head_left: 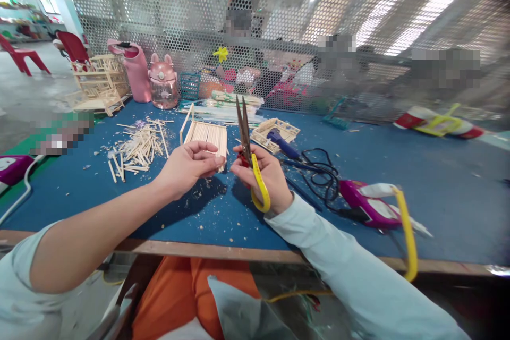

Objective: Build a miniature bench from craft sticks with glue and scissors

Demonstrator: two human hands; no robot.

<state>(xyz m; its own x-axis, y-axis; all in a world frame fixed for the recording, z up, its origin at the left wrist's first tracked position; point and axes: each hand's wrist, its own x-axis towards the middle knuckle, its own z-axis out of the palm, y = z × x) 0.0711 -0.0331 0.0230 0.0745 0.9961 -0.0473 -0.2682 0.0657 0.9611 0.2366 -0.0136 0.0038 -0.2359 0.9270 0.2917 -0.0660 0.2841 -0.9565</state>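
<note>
My left hand (190, 166) is closed, fingers and thumb pinched at the near right corner of a small wooden-stick frame (207, 135). The frame has a floor of thin sticks side by side and a taller upright at its left; its near edge is hidden behind my fingers. In my right hand (268, 172) is a pair of scissors (244, 130) with dark blades pointing up and one yellow handle loop outside my palm. Its blades look slightly parted. A red part shows between my fingers. Both hands are above the blue tabletop (191, 218), close together.
A pile of short sticks (143, 146) lies left. A blue glue gun (283, 144) rests by another stick frame (274, 132); its black cord runs to a purple power strip (370, 204). Bottles (163, 85) and a stick model (99, 85) stand behind. A perforated metal screen (295, 16) borders the table.
</note>
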